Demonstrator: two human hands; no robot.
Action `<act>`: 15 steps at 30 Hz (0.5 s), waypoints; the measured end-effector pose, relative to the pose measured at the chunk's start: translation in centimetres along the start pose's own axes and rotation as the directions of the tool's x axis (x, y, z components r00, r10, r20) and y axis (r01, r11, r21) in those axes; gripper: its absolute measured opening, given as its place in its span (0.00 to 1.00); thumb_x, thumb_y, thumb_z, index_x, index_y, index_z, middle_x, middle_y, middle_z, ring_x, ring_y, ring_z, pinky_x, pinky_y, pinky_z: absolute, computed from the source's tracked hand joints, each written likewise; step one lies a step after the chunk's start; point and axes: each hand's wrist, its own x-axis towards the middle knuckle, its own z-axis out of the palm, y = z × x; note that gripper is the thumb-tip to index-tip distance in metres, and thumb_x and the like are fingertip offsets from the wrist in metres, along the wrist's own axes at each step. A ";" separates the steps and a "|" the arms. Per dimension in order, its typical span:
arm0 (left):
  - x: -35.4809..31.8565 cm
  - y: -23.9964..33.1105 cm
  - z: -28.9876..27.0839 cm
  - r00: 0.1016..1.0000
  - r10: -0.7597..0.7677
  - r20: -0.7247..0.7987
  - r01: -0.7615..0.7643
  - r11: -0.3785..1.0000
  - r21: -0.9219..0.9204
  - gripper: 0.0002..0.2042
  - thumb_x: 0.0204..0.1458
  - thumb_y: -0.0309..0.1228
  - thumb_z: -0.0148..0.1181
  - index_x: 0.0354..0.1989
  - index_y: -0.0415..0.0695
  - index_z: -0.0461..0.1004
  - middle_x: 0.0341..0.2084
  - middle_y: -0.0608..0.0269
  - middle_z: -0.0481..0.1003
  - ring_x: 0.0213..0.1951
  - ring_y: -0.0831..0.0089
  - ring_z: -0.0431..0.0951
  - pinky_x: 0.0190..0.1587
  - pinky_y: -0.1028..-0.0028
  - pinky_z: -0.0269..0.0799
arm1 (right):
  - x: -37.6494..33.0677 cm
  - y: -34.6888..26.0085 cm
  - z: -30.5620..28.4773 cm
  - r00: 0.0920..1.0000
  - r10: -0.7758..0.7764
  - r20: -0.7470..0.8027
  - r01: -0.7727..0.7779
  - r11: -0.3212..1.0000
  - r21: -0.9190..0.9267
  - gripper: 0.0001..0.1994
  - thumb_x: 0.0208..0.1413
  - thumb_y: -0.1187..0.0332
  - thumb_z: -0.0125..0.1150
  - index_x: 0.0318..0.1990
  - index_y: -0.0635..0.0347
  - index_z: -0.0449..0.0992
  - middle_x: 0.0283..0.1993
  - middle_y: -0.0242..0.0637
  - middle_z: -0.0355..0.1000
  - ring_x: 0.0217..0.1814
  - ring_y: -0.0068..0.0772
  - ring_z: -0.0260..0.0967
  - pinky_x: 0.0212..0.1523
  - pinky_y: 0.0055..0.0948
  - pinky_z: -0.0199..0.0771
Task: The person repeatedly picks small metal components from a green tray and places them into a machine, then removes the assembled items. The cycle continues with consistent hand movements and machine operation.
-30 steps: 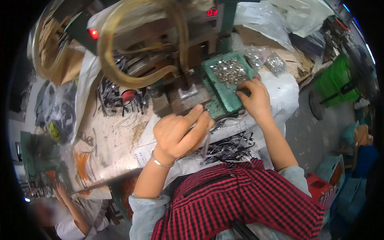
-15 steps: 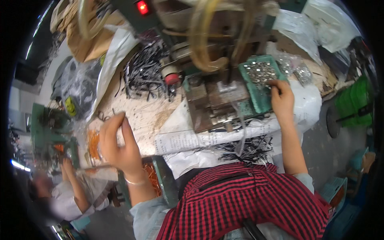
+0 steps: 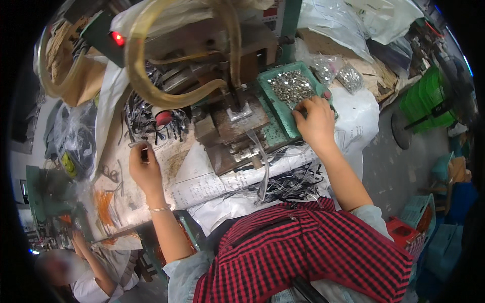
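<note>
My right hand rests at the near right side of a green tray, fingers curled down beside a heap of small shiny metal pieces. Whatever its fingertips hold is hidden. Over the left of the bench is my left hand, thumb and fingers drawn together at the near edge of a pile of dark strips. Something small may be between those fingers, but I cannot make it out. Between the hands stands a press machine with a metal block on its worn steel bed.
Thick yellowish hoses loop over the press. More black strips lie on white sheeting close to my checked apron. Orange strips are at the left, near another person. A green basket stands to the right.
The view has shifted, so the press and tray appear farther left. My left hand has gone from spread fingers to a closed pinch by the dark strips. My right hand stays at the tray.
</note>
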 end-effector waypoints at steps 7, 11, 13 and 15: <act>-3.9 1.6 1.2 0.884 -0.466 -0.035 0.371 0.745 -0.554 0.09 0.66 0.28 0.59 0.44 0.34 0.78 0.35 0.58 0.81 0.29 0.75 0.81 0.32 0.79 0.75 | -0.4 0.8 0.4 0.986 0.142 -0.089 -0.088 0.890 0.447 0.07 0.57 0.70 0.66 0.42 0.60 0.83 0.36 0.36 0.80 0.39 0.33 0.77 0.41 0.33 0.75; -3.3 1.9 1.3 0.895 -0.446 -0.019 0.333 0.696 -0.635 0.11 0.69 0.31 0.56 0.43 0.33 0.77 0.35 0.56 0.82 0.29 0.72 0.83 0.30 0.77 0.77 | 1.0 -0.2 -1.1 0.957 0.205 0.205 -0.282 0.491 0.825 0.10 0.64 0.74 0.62 0.49 0.66 0.82 0.44 0.33 0.82 0.45 0.21 0.76 0.48 0.21 0.74; -2.5 2.9 1.5 0.911 -0.411 -0.035 0.291 0.700 -0.652 0.11 0.69 0.31 0.55 0.42 0.34 0.76 0.35 0.55 0.82 0.29 0.72 0.83 0.31 0.77 0.77 | 1.7 -3.3 -2.3 0.971 0.091 0.220 -0.238 0.379 0.894 0.11 0.63 0.75 0.64 0.51 0.67 0.82 0.46 0.34 0.82 0.47 0.22 0.77 0.51 0.22 0.75; -2.1 3.4 2.3 0.924 -0.380 -0.039 0.258 0.696 -0.670 0.11 0.69 0.31 0.55 0.42 0.34 0.76 0.34 0.55 0.82 0.29 0.73 0.82 0.31 0.78 0.77 | 1.7 -6.7 -2.9 0.994 -0.039 0.101 -0.073 0.452 0.889 0.11 0.60 0.77 0.66 0.50 0.68 0.82 0.47 0.37 0.82 0.48 0.25 0.78 0.52 0.23 0.75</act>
